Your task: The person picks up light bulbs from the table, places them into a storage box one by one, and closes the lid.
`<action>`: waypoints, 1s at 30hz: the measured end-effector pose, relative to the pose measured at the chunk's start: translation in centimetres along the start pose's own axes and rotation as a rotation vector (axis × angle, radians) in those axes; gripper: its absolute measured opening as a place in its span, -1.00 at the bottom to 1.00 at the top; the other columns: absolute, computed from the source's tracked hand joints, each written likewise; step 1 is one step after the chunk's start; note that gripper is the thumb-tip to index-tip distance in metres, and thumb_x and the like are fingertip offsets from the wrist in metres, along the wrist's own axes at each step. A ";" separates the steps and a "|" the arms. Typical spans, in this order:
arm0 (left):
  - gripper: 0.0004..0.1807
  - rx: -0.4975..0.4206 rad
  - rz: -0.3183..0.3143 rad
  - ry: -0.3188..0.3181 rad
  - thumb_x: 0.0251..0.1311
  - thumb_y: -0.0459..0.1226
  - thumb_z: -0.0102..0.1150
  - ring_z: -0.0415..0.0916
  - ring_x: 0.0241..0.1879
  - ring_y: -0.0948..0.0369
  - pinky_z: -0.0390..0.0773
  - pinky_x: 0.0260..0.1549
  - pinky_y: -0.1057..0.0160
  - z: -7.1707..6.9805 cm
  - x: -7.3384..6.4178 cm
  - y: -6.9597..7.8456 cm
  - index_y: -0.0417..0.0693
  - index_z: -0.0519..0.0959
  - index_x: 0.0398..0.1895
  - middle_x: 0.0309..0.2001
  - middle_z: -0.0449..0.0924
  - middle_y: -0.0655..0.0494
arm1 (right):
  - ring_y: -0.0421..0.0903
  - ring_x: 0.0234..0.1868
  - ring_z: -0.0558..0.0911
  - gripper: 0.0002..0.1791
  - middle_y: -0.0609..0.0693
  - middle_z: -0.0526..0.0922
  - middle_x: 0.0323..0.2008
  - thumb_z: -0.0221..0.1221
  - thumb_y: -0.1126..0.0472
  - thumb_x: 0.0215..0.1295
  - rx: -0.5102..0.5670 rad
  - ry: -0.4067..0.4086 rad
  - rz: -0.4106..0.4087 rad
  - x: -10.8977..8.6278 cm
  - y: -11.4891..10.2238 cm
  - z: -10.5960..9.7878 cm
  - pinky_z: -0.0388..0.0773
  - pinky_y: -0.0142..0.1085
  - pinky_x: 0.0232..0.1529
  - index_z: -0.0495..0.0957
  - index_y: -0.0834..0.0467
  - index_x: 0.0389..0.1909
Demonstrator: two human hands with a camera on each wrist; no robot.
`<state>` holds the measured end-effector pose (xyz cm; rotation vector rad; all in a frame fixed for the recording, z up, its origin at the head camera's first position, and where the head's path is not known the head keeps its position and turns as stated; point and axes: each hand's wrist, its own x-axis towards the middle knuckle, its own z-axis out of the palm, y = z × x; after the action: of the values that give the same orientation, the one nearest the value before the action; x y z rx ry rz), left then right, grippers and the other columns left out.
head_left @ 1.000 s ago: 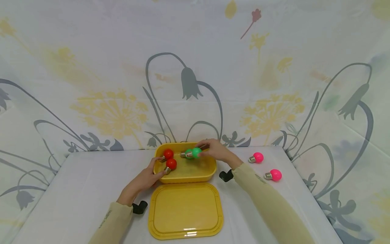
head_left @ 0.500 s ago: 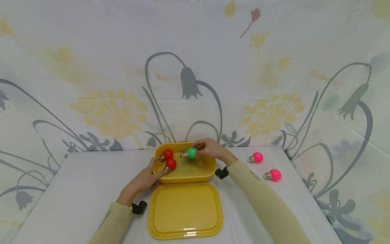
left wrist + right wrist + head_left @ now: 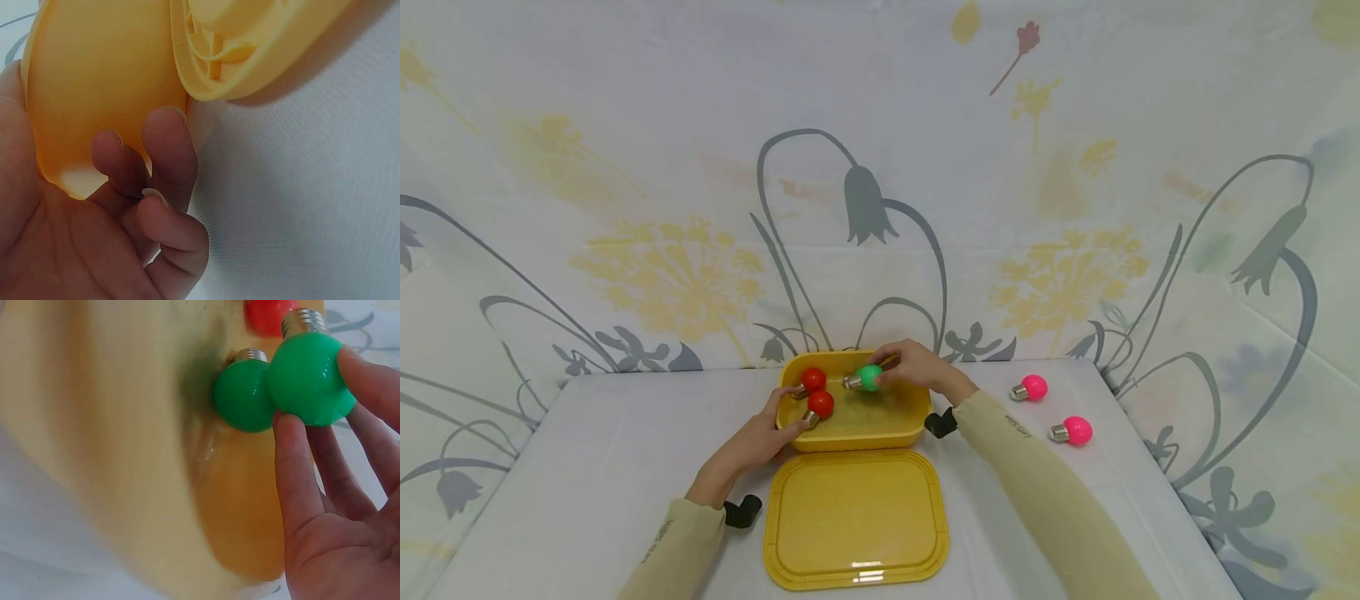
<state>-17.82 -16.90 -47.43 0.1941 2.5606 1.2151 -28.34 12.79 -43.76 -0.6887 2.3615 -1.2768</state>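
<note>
My left hand [image 3: 758,436] holds the left end of a yellow box [image 3: 867,442], its thumb at the rim close to the metal bases of two red light bulbs inside, the back red bulb [image 3: 813,379] and the front red bulb [image 3: 821,405]. Curled fingers show by the box wall in the left wrist view. Over the box's back right part, my right hand [image 3: 920,367] pinches a green light bulb [image 3: 311,378] between thumb and fingers. Right beside it, another green bulb [image 3: 240,400] lies in the box; from the head view the two overlap.
A flat yellow lid [image 3: 856,518] lies just in front of the box. On the white tabletop [image 3: 602,467] to the right are two pink bulbs, one farther back [image 3: 1035,387] and one nearer [image 3: 1078,430]. A flower-patterned cloth [image 3: 700,167] rises behind the table.
My right hand has shifted slightly left with its green bulb, which now covers most of the other green bulb in the head view. The left hand, red bulbs and lid stay put.
</note>
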 end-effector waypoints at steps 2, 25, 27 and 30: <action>-0.30 0.000 -0.001 -0.001 0.39 -0.04 0.13 0.45 -0.34 0.03 0.39 -0.17 0.04 0.0 0.0 0.0 0.08 0.06 0.46 -0.44 0.36 -0.03 | 0.02 0.06 0.61 -0.64 0.04 0.66 -0.01 0.33 0.32 0.17 -0.008 -0.006 0.002 0.2 0.0 0.0 0.45 -0.12 0.19 0.65 0.23 0.02; -0.31 -0.008 -0.006 0.007 0.36 -0.03 0.14 0.42 -0.07 -0.09 0.35 0.12 -0.18 0.0 0.1 -0.3 0.10 0.09 0.45 0.02 0.47 -0.21 | -0.06 0.04 0.60 -0.61 0.02 0.65 0.05 0.31 0.30 0.24 -0.028 -0.187 0.041 1.2 -0.9 0.1 0.50 -0.24 0.11 0.63 0.22 0.11; -0.30 -0.004 -0.003 0.005 0.37 -0.02 0.14 0.43 -0.10 -0.08 0.38 0.07 -0.14 0.0 0.1 -0.3 0.09 0.08 0.45 -0.05 0.49 -0.19 | -0.06 0.06 0.59 -0.61 0.02 0.65 0.06 0.32 0.30 0.24 -0.028 -0.203 0.041 1.2 -1.0 0.2 0.48 -0.24 0.13 0.64 0.21 0.10; -0.30 0.005 0.004 0.009 0.36 -0.02 0.15 0.44 -0.14 -0.06 0.40 0.01 -0.09 0.0 0.2 -0.3 0.09 0.09 0.45 -0.11 0.48 -0.16 | -0.06 0.08 0.57 -0.62 0.02 0.64 0.07 0.33 0.30 0.22 -0.022 -0.229 0.048 1.2 -1.1 0.3 0.45 -0.22 0.17 0.65 0.19 0.09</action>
<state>-18.01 -17.02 -47.73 0.1955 2.5726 1.2149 -28.94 11.38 -43.09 -0.7389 2.1956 -1.0908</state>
